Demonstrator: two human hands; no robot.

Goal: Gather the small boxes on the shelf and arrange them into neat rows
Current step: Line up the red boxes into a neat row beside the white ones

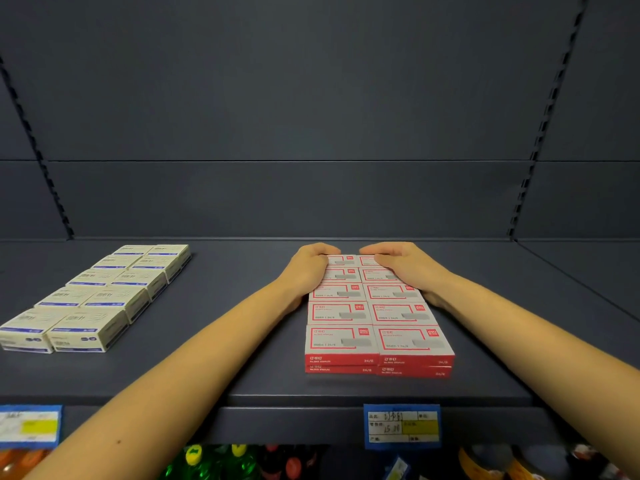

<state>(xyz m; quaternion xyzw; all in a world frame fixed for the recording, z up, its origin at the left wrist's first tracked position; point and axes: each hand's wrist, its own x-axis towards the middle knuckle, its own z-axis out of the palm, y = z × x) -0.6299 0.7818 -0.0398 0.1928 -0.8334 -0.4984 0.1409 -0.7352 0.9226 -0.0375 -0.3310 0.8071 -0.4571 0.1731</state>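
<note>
Red and white small boxes (377, 317) lie on the dark shelf (242, 341) right of centre, two columns wide and two layers high, reaching back from near the front edge. My left hand (310, 268) presses flat against the left side of the block's far end, fingers curled over the back boxes. On the right side, my right hand (405, 265) does the same, its fingers lying over the rear boxes. Cream boxes with blue stripes (100, 296) sit in two straight columns at the left, away from both hands.
The shelf's front lip carries a blue price tag (401, 426) under the red boxes and another price tag (29, 426) at the far left. Slotted uprights (540, 133) flank the dark back panel. Bottles and coloured items (221, 462) show on the level below.
</note>
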